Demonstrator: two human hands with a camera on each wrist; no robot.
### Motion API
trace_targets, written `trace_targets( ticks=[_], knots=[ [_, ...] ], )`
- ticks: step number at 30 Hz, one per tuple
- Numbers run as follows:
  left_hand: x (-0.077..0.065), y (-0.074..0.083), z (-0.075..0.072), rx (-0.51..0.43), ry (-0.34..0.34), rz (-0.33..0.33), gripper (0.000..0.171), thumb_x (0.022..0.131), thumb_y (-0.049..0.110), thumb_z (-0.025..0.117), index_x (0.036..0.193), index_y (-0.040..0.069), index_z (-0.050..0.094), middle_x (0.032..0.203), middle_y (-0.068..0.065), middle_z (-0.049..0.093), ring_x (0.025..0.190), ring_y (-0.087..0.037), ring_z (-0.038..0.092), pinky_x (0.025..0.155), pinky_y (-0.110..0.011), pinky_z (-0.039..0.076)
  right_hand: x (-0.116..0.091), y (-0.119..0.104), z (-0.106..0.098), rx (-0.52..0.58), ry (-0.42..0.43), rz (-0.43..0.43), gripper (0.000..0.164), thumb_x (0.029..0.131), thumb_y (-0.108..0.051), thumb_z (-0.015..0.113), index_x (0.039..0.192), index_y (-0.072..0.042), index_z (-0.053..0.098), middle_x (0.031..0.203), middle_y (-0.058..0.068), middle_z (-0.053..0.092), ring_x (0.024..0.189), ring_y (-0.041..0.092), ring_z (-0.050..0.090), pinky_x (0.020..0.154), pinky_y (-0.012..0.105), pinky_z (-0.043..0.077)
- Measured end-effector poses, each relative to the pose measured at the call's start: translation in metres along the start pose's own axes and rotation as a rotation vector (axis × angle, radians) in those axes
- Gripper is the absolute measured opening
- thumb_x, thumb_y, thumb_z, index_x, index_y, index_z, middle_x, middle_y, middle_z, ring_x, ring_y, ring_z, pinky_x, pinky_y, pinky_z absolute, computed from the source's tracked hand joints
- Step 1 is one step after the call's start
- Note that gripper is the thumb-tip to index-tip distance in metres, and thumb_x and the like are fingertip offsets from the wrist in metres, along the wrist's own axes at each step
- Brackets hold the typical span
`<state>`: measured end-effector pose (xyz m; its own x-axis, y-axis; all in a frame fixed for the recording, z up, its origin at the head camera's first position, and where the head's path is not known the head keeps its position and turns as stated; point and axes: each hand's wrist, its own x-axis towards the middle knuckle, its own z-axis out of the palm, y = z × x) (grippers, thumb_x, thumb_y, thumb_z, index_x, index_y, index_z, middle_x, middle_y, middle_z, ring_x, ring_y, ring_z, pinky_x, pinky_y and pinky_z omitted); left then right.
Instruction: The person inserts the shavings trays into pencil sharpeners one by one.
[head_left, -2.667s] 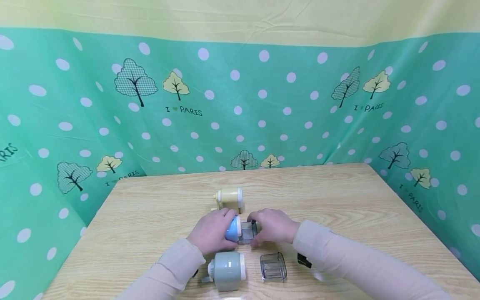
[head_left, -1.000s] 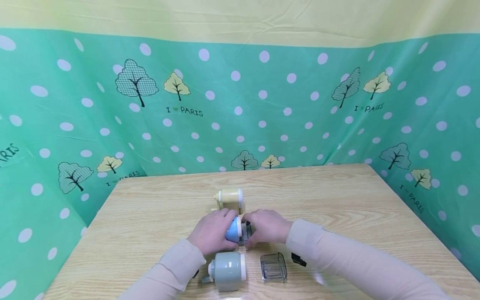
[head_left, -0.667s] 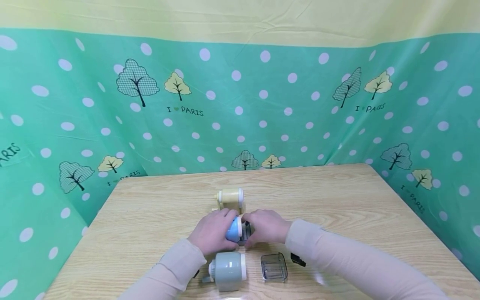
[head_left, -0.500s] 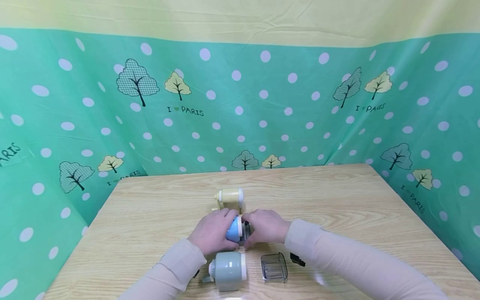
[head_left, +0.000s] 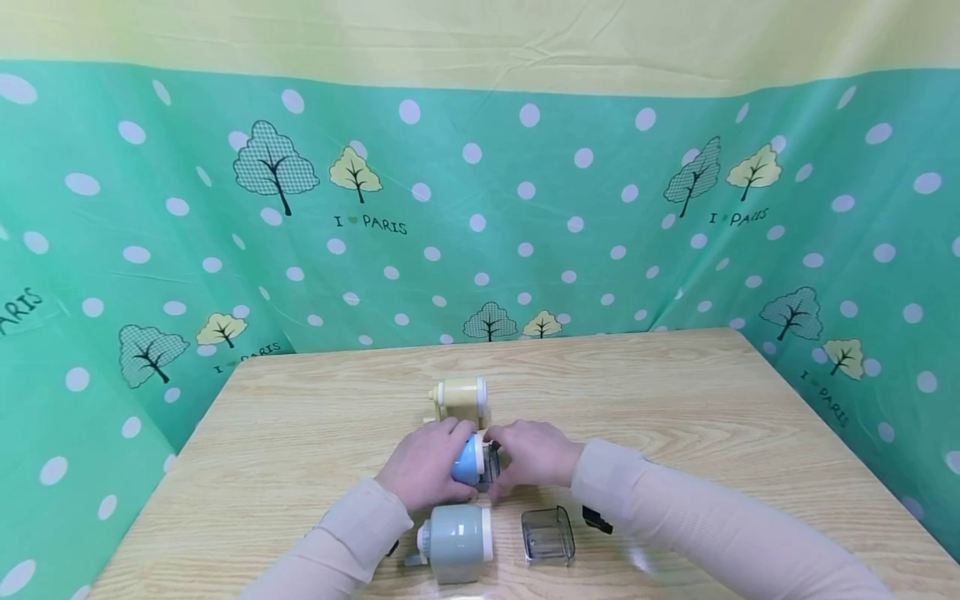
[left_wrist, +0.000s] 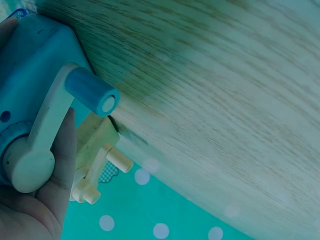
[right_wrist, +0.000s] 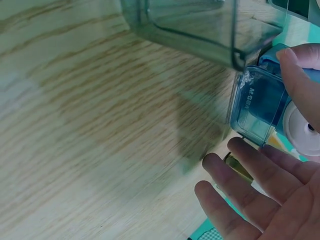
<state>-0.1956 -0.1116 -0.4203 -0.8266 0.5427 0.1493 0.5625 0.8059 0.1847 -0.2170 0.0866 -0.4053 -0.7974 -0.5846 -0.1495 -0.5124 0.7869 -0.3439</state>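
Observation:
My left hand (head_left: 422, 467) grips the blue pencil sharpener (head_left: 467, 460) on its left side. The sharpener's white crank arm with a blue knob (left_wrist: 92, 91) stands out past the palm in the left wrist view. From the right, my right hand (head_left: 536, 454) holds the clear shavings drawer (right_wrist: 255, 105), thumb at one edge and fingertips at the opposite one. The drawer sits partly inside the sharpener's white-rimmed end, its outer part showing between the hands. My right hand's other fingers are spread, apart from the drawer.
A grey-green sharpener (head_left: 457, 543) stands in front of the left hand, with a loose smoky-clear drawer (head_left: 547, 536) to its right. Behind the hands is a yellow sharpener (head_left: 461, 393). A polka-dot curtain (head_left: 480, 192) surrounds the wooden table (head_left: 637, 383).
Since the earliest frame, my right hand has moved left and the drawer has slid deeper into the blue sharpener. My left hand has stayed in place, and little differs over the last second.

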Motion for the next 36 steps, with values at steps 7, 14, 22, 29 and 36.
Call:
trace_targets(
  ticks=[7,14,22,29,36],
  knots=[
    [-0.0004,0.0003,0.0004,0.001,-0.002,-0.011,0.074,0.066,0.046,0.085,0.125,0.009,0.059,0.111,-0.006,0.065,0.091,-0.020,0.061,0.079,-0.040,0.056,-0.0010,0.0014,-0.0008,-0.003,0.003,0.005,0.077,0.063,-0.044,0.087,0.128,-0.008,0.067,0.115,0.005,0.073,0.102,0.022,0.066,0.089,0.041,0.054],
    [-0.0008,-0.0002,0.0011,0.001,-0.005,-0.018,0.076,0.066,0.047,0.085,0.126,0.010,0.059,0.113,-0.006,0.065,0.093,-0.020,0.061,0.081,-0.040,0.056,0.0010,0.0018,0.0011,-0.008,0.007,0.000,0.071,0.065,-0.042,0.086,0.126,-0.009,0.068,0.111,0.003,0.074,0.098,0.019,0.066,0.087,0.040,0.055],
    [-0.0006,0.0000,0.0014,-0.005,-0.004,-0.015,0.077,0.066,0.046,0.084,0.128,0.009,0.059,0.114,-0.007,0.065,0.095,-0.021,0.061,0.083,-0.041,0.056,0.0036,-0.0001,0.0033,-0.001,0.000,0.009,0.072,0.066,-0.042,0.086,0.127,-0.009,0.068,0.111,0.003,0.074,0.097,0.018,0.066,0.088,0.039,0.054],
    [-0.0011,0.0009,0.0009,-0.004,0.008,-0.010,0.075,0.066,0.045,0.085,0.126,0.010,0.059,0.113,-0.007,0.066,0.093,-0.021,0.061,0.082,-0.041,0.056,0.0049,-0.0029,0.0036,0.007,0.000,0.008,0.071,0.065,-0.042,0.086,0.126,-0.009,0.069,0.109,0.002,0.074,0.095,0.017,0.066,0.086,0.038,0.055],
    [-0.0005,0.0016,0.0003,-0.002,0.008,-0.007,0.073,0.066,0.045,0.084,0.125,0.010,0.059,0.112,-0.007,0.066,0.093,-0.021,0.061,0.081,-0.040,0.056,0.0050,-0.0059,0.0028,-0.004,0.000,0.009,0.069,0.065,-0.043,0.086,0.122,-0.009,0.069,0.103,0.002,0.074,0.089,0.014,0.065,0.083,0.036,0.055]
  ],
)
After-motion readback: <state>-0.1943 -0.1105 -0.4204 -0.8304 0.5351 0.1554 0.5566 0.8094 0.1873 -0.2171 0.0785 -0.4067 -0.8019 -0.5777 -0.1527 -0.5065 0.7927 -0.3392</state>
